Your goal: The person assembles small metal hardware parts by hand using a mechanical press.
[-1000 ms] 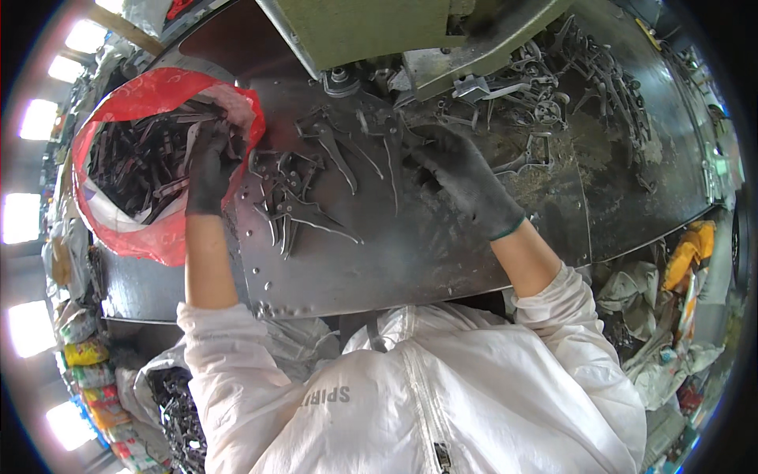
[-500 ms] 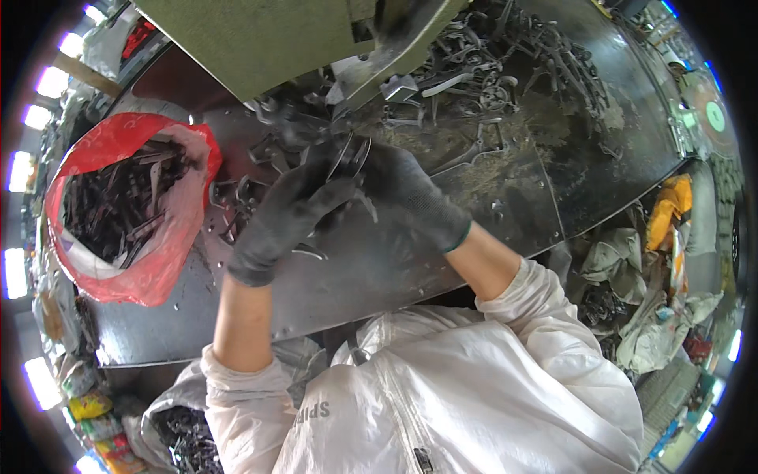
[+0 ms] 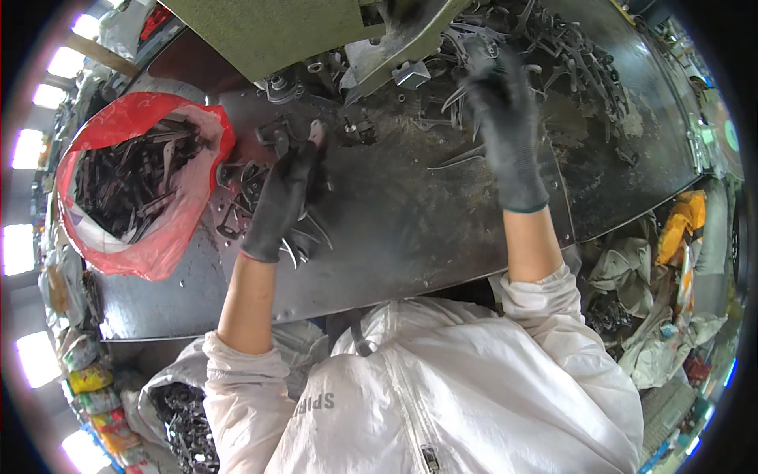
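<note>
My left hand (image 3: 283, 201), in a dark grey glove, is over the left part of the metal table, its fingers closed. A small metal part (image 3: 317, 133) with a pale, holed end sticks out past its fingertips; the rest is hidden by the glove. Curved metal levers (image 3: 312, 233) and bracket-like metal pieces (image 3: 251, 186) lie beside and under this hand. My right hand (image 3: 509, 126), gloved likewise, reaches to the near side of a pile of grey metal parts (image 3: 572, 71). Motion smears its fingers. A single curved lever (image 3: 458, 159) lies just left of it.
A green machine (image 3: 276, 35) overhangs the table's far side, with a metal fixture (image 3: 410, 75) beneath its edge. On the left stands a red-and-white plastic bag (image 3: 213, 182) full of dark metal parts. Another sack (image 3: 154, 395) of parts sits below the table edge (image 3: 395, 294).
My hands were together in front of the machine and have separated. The right went right and away to the pile; the left moved slightly left and nearer. The whole view has shifted a little.
</note>
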The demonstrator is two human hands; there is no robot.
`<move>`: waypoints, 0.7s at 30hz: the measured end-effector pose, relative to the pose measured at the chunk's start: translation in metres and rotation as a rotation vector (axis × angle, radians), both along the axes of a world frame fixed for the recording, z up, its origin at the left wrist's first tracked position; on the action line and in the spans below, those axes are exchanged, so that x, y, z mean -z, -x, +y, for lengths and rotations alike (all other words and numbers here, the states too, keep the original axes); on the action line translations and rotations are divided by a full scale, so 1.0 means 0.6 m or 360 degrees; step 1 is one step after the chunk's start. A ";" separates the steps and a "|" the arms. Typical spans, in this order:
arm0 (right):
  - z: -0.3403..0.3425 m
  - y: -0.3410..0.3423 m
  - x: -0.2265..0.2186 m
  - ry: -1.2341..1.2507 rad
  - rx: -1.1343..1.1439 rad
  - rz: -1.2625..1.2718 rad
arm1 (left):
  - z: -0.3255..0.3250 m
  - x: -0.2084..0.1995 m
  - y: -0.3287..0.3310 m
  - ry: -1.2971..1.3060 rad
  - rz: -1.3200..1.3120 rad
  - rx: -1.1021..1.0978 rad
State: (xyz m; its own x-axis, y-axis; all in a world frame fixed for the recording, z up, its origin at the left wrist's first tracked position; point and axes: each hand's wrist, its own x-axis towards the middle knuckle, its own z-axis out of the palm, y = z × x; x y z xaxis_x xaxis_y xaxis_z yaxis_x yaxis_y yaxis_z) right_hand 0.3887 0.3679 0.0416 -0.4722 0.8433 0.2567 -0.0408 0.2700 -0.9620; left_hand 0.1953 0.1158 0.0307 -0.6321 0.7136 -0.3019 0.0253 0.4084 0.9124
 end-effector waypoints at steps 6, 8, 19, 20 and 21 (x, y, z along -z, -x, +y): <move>-0.100 0.076 0.015 0.1343 -0.0808 0.0236 | 0.027 0.029 0.016 -0.0291 0.0086 0.0137; -0.116 0.086 0.008 0.1309 -0.0779 0.0128 | 0.040 0.042 0.023 -0.0335 0.0106 0.0208; -0.134 0.112 0.079 0.0958 -0.0767 -0.0184 | 0.052 0.078 0.061 0.0036 0.1183 0.0476; -0.137 0.114 0.080 0.0982 -0.0784 -0.0162 | 0.040 0.055 0.060 0.0333 0.0959 0.0471; -0.137 0.114 0.078 0.0994 -0.0783 -0.0142 | 0.020 0.052 0.080 0.0354 0.0967 0.0445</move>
State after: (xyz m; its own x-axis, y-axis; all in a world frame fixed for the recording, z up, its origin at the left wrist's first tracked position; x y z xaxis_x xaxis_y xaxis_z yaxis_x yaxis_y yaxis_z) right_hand 0.3203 0.2859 -0.0051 -0.8240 0.5081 -0.2507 0.0693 -0.3489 -0.9346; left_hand 0.1472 0.1280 -0.0006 -0.5370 0.8362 -0.1111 0.6350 0.4875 0.5993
